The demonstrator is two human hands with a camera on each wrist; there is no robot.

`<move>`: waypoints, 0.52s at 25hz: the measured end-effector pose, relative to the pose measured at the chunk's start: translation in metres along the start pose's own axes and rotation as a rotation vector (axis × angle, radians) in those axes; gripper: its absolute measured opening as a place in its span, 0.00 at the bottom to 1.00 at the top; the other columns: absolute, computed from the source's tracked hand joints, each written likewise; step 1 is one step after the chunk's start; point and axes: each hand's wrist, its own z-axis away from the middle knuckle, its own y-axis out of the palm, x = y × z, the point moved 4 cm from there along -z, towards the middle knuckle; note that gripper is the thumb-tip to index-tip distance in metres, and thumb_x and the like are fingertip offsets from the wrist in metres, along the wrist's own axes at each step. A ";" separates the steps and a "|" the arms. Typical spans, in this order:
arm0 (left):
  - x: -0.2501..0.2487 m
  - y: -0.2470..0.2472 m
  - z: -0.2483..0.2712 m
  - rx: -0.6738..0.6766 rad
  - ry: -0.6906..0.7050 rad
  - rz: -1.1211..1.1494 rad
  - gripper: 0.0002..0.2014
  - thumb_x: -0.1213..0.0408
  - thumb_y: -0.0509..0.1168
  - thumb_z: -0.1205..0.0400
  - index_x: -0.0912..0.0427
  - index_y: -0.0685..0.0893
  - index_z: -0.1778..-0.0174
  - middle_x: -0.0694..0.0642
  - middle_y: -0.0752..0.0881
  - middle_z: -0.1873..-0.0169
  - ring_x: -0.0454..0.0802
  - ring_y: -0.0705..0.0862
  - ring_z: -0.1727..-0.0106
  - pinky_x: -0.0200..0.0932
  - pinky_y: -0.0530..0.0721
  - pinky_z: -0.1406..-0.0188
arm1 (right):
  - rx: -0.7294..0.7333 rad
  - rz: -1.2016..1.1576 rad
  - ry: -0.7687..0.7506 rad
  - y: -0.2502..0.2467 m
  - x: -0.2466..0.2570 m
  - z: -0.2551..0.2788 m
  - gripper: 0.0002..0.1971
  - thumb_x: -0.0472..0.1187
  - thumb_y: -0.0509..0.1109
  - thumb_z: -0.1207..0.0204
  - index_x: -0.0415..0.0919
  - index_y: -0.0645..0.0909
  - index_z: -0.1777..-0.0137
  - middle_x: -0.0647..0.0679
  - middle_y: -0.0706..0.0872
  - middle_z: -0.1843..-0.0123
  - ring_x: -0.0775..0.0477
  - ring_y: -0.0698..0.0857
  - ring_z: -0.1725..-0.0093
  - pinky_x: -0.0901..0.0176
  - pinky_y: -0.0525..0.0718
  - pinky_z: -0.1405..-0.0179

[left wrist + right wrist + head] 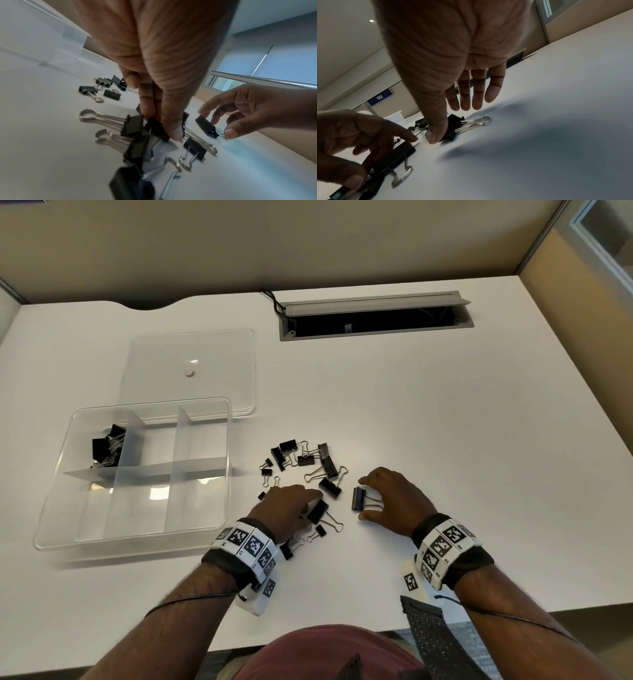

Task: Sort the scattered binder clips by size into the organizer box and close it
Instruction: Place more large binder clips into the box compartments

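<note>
White desk with grey cable tray recessed at its far edge; beige partition wall behind the tray; blue sign reading 122; window blinds.

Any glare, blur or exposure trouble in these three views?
Head view: sharp, evenly lit; bright glare patches on the organizer box floor and a glint on the lid. Left wrist view: nearest binder clips at the bottom blur out; left hand well lit. Right wrist view: right hand backlit and dark, casting a broad soft shadow on the table.
</note>
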 end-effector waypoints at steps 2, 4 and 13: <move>-0.001 -0.001 0.000 -0.006 0.017 -0.024 0.24 0.61 0.68 0.24 0.44 0.73 0.31 0.54 0.83 0.45 0.59 0.81 0.42 0.53 0.79 0.41 | 0.033 0.042 0.002 0.002 0.004 -0.002 0.32 0.54 0.77 0.34 0.48 0.72 0.31 0.50 0.76 0.34 0.45 0.74 0.35 0.50 0.77 0.41; -0.003 -0.003 0.000 -0.024 0.029 -0.070 0.23 0.60 0.66 0.22 0.44 0.73 0.30 0.53 0.83 0.44 0.58 0.81 0.42 0.51 0.75 0.39 | 0.042 0.057 -0.003 0.005 0.008 -0.002 0.32 0.53 0.76 0.34 0.48 0.72 0.30 0.50 0.76 0.34 0.44 0.74 0.35 0.51 0.76 0.42; -0.018 -0.012 -0.004 -0.059 0.092 -0.183 0.21 0.53 0.64 0.21 0.38 0.72 0.31 0.49 0.81 0.47 0.52 0.81 0.43 0.49 0.70 0.44 | 0.070 0.021 -0.060 0.008 0.013 -0.007 0.19 0.43 0.72 0.28 0.49 0.79 0.37 0.49 0.80 0.41 0.45 0.76 0.40 0.54 0.75 0.45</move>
